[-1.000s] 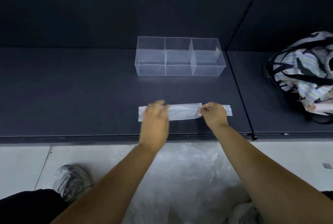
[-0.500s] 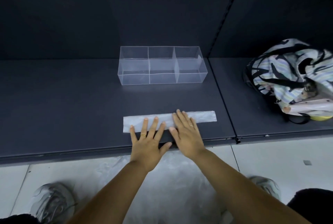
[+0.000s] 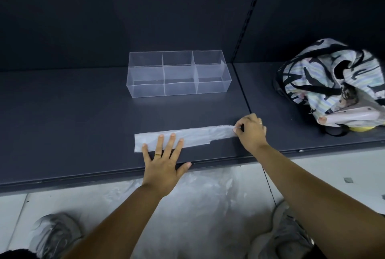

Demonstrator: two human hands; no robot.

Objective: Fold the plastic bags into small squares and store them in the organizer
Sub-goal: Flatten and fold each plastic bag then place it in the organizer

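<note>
A white plastic bag point(image 3: 198, 135), folded into a long narrow strip, lies flat near the front edge of the dark shelf point(image 3: 73, 125). My left hand point(image 3: 164, 158) rests flat with spread fingers on the strip's left part, pressing it down. My right hand point(image 3: 250, 131) pinches the strip's right end between thumb and fingers. The clear organizer point(image 3: 179, 73), split into three compartments in a row, stands empty behind the strip, apart from both hands.
A striped fabric bag point(image 3: 333, 79) with dark straps sits on the shelf at the right. More crumpled clear plastic point(image 3: 198, 206) lies on the floor below the shelf edge, between two grey shoes point(image 3: 54, 235). A vertical seam point(image 3: 241, 83) divides the shelf panels.
My right hand slid from the strip's middle to its right end and closed on it. My left hand stayed flat on the left part.
</note>
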